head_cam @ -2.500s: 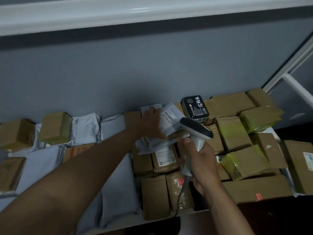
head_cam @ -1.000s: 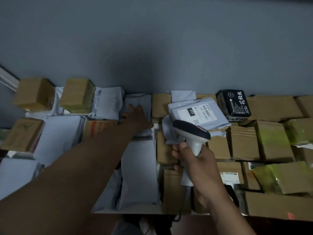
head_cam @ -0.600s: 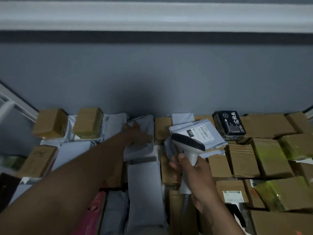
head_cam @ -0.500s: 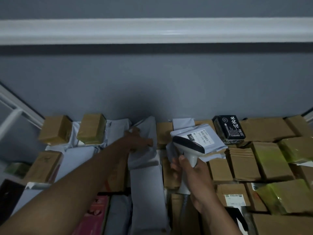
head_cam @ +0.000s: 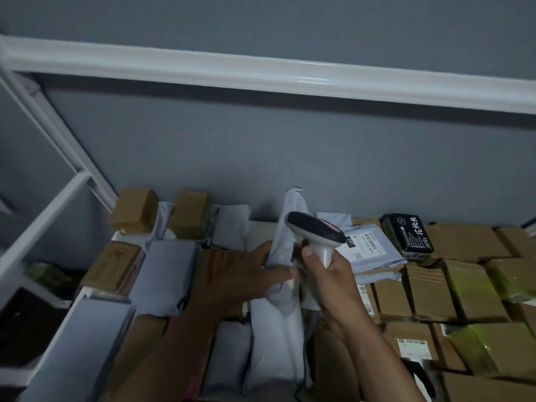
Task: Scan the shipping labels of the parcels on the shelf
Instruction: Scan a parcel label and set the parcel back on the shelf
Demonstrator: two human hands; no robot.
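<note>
My left hand [head_cam: 255,274] grips a grey poly mailer [head_cam: 285,245] and holds it stood up on edge, its top corner near the back wall; no label on it faces me. My right hand [head_cam: 330,274] grips the handle of a white barcode scanner [head_cam: 316,232] with a dark head, right beside that mailer. Just behind the scanner lies another grey mailer with a white shipping label [head_cam: 364,245] marked 231. Cardboard boxes and grey mailers cover the shelf [head_cam: 261,227].
A black box with white characters [head_cam: 407,236] stands at the back right. Brown boxes [head_cam: 429,288] and yellow-green wrapped parcels [head_cam: 475,285] fill the right side. Two brown boxes [head_cam: 133,210] sit at the back left. White shelf rails [head_cam: 203,68] run overhead and along the left.
My left hand moved from the labelled mailer to a grey mailer further left, took hold of it and raised it upright beside the scanner. The camera tilted and shifted.
</note>
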